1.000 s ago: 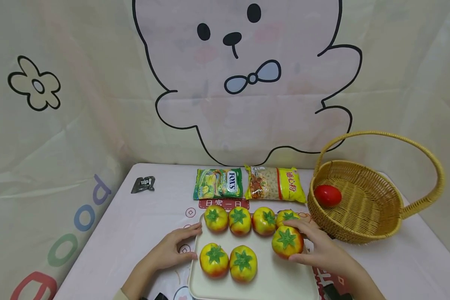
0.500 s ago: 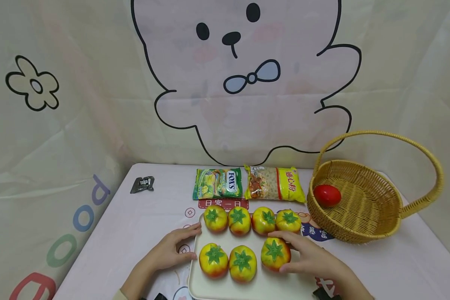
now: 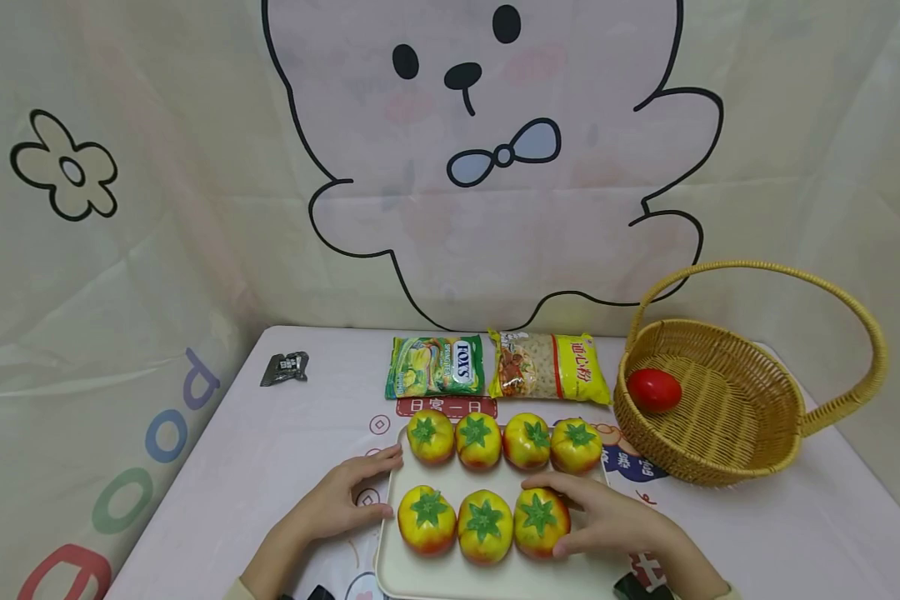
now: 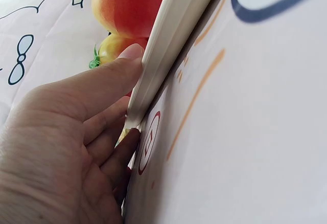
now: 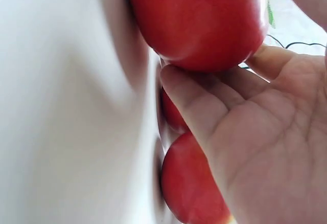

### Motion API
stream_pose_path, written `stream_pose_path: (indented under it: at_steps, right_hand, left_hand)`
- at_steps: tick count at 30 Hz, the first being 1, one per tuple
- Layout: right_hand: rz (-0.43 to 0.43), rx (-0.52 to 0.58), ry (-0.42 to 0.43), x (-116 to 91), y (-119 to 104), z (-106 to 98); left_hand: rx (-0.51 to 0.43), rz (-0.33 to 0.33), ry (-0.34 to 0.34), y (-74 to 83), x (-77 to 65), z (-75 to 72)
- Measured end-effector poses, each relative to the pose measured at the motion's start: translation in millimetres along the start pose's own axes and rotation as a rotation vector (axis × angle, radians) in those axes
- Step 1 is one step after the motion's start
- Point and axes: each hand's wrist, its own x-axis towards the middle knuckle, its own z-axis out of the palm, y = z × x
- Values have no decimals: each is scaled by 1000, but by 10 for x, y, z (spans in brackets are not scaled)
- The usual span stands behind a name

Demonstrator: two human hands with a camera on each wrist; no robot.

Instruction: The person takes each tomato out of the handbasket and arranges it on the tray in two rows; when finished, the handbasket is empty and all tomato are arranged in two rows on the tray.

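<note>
A cream tray (image 3: 570, 575) bears two rows of toy tomatoes, yellow and red with green star-shaped tops. My right hand (image 3: 615, 517) holds the right-hand toy tomato (image 3: 542, 523) of the front row, fingers and thumb curved round its sides. That tomato stands beside the middle one (image 3: 485, 527). In the right wrist view its red underside (image 5: 199, 19) is close to the tray. My left hand (image 3: 345, 496) rests against the tray's left edge, fingers and thumb extended; the left wrist view has the thumb (image 4: 115, 78) touching the tray rim (image 4: 168, 35).
A wicker basket (image 3: 720, 467) with a tall handle stands at the right, a red egg-shaped thing (image 3: 654, 391) inside. Behind the tray lie a green candy bag (image 3: 435, 367) and a yellow pasta bag (image 3: 547, 367). A small black packet (image 3: 285, 368) lies at the far left.
My right hand has carried the toy tomato left and toward me, from in front of the back row's right end to the front row's right end. The left hand has stayed put.
</note>
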Motion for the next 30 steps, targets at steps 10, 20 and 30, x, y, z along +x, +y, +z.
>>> stream_pose_path:
  at_steps: [10,20,30]
  right_hand:
    - [-48,98,-56,34,22,37]
    - [-43,141,-63,37,25,39]
    - [-38,69,-32,22,-14,42]
  left_hand:
    - [14,-7,-4,4,7,-3]
    - [17,-12,-3,27,8,-14]
    - [31,-1,3,24,5,-13]
